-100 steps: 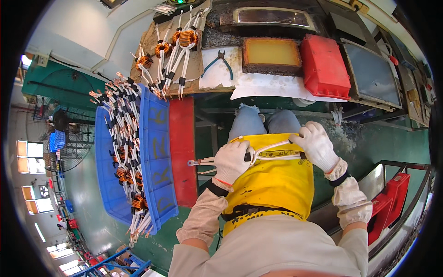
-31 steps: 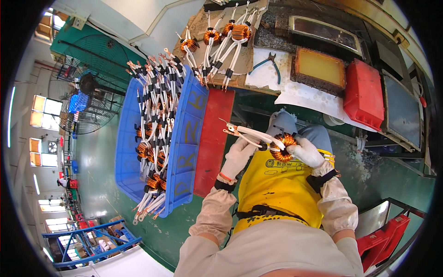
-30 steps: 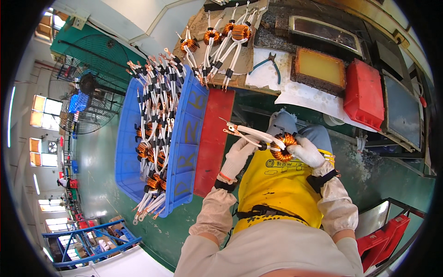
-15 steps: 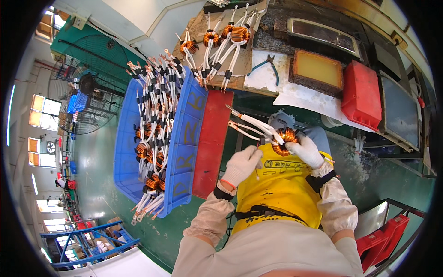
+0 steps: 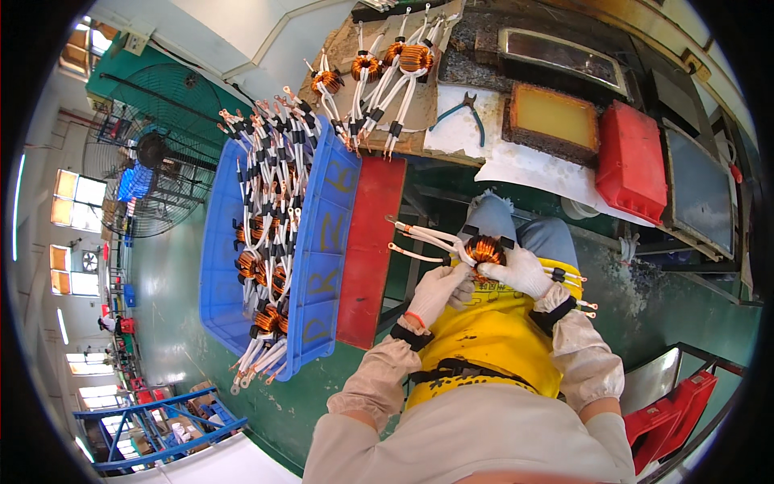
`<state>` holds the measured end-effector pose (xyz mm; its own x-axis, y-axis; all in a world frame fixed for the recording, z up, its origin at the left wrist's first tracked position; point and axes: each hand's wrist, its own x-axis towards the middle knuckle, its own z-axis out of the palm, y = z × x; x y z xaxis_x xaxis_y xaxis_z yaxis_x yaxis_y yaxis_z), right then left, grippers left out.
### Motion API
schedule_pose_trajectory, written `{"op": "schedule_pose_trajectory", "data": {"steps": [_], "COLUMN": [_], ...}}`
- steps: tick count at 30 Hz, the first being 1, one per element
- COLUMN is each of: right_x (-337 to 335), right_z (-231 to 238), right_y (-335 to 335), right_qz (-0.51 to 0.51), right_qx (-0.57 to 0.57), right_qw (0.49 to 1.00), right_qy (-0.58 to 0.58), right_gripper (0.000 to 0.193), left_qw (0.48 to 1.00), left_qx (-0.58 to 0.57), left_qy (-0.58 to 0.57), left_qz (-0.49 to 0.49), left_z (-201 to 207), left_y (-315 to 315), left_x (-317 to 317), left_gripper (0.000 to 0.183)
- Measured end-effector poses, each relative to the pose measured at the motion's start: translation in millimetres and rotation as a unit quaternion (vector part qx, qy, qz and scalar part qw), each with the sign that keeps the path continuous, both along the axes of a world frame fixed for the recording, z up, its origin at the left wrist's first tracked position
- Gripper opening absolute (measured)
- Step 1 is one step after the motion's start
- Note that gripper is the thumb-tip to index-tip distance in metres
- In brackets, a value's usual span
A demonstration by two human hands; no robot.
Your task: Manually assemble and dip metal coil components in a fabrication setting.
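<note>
In front of my yellow apron I hold a copper-wound toroidal coil. My right hand, in a white glove, grips its lower right side, with the thumb pointing left across it. My left hand, gloved too, has its fingers closed at the coil's lower left, where the white leads come out; the fingertips partly hide what they pinch. These leads reach left and end in copper lugs. More lugged leads stick out to the right, beyond my right wrist.
Left of me a blue crate full of similar coils stands beside a red board. On the workbench ahead lie several coils, pliers, a square pot of yellowish material and a red bin. A large fan stands far left.
My left hand has moved right and up to the coil and now touches it. The coil has turned and shifted slightly left, and leads now show right of my right hand.
</note>
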<state>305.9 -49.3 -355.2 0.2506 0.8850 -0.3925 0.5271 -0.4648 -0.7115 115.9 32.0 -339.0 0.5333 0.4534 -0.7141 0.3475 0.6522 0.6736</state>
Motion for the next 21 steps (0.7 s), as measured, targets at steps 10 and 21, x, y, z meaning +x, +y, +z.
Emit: {"op": "schedule_pose_trajectory", "data": {"steps": [10, 21], "right_x": [-17.7, -20.1], "right_z": [-7.9, 2.7], "right_y": [-4.6, -3.7], "right_qz": [0.011, -0.030], "right_qx": [0.033, 0.075], "right_qw": [0.988, 0.993], "right_qy": [-0.151, -0.090], "right_gripper": [0.085, 0.073], "left_qw": [0.992, 0.945], "left_qx": [0.096, -0.106], "left_qy": [0.043, -0.212], "left_qz": [-0.071, 0.227], "left_z": [-0.4, -52.8], "left_y": [8.4, 36.4], "left_x": [-1.9, -31.0], "left_gripper": [0.046, 0.035]}}
